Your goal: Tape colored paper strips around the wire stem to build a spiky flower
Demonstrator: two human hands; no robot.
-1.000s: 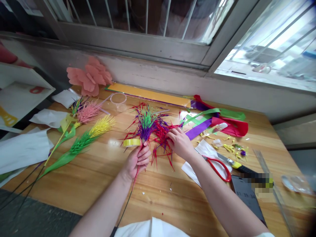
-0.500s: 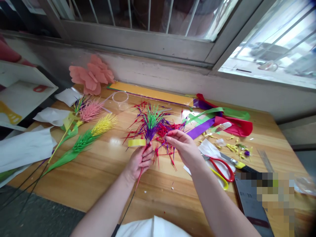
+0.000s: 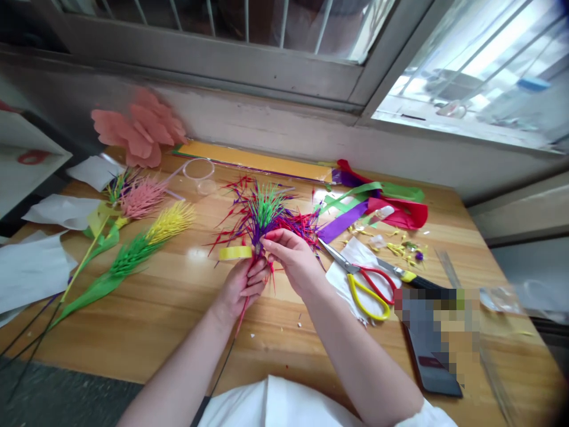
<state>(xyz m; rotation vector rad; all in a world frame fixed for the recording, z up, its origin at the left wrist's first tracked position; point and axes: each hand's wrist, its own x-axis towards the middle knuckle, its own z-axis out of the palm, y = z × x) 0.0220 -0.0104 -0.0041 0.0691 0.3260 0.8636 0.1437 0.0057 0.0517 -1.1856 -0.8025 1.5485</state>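
Across the bench (image 3: 178,308) I have work spread out on all sides of the hands; the long yellow-and-green flower (image 3: 131,255) lies well apart, to the left of the left hand (image 3: 244,284). That hand is closed around the stem of the purple-and-green flower (image 3: 267,207), whose head stands just above the fist while the stem runs down below it. The change is in the right hand (image 3: 296,258): half a second ago I had it at the heap of red and purple pieces (image 3: 302,224); now it has come across to the base of the flower's head, just above the left hand. I take that to mean the work has passed from picking to fitting. The heap lies just beyond the right hand, and the scissors (image 3: 368,287), to its right, now show their blades. The yellow tape roll (image 3: 235,253) sits just left of the left thumb. The right thumb and forefinger are narrowed together; I cannot tell whether they pinch a piece.
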